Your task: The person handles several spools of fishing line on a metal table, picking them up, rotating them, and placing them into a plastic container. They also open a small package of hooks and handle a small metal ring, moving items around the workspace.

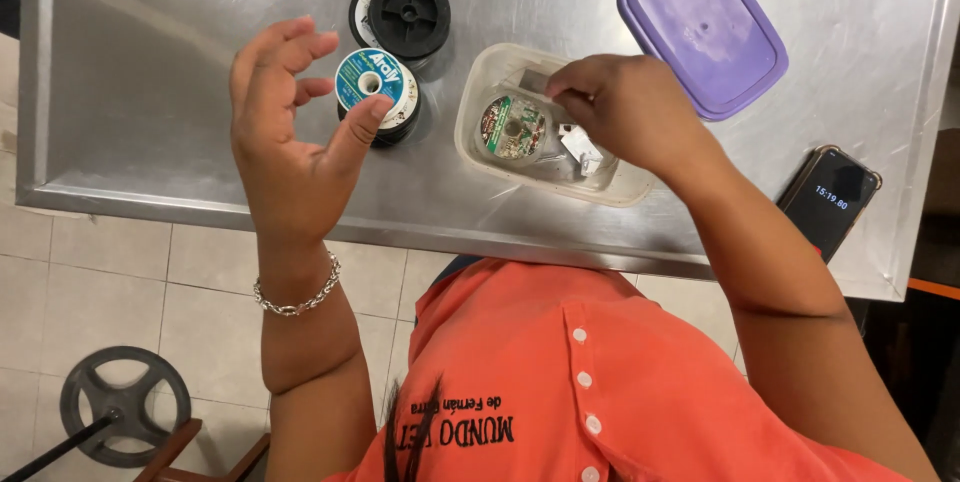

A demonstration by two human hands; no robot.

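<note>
A: Left hand (290, 132)?
B: Fingers spread, palm up, empty; thumb tip just touches the blue-labelled spool (376, 92) on the steel table (150, 122).
A: Right hand (625, 107)?
B: Fingers bunched inside the clear tub (545, 127), over small metal bits; whether they pinch one, cannot tell. Green-labelled spool (512, 128) lies in the tub.
A: Others?
B: Black spool (405, 12) behind, purple lid (700, 27) right, phone (828, 200) at the edge

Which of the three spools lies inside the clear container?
The flat spool with the green-and-red label, in the clear container under the right hand; the other two sit on the steel table.
</note>
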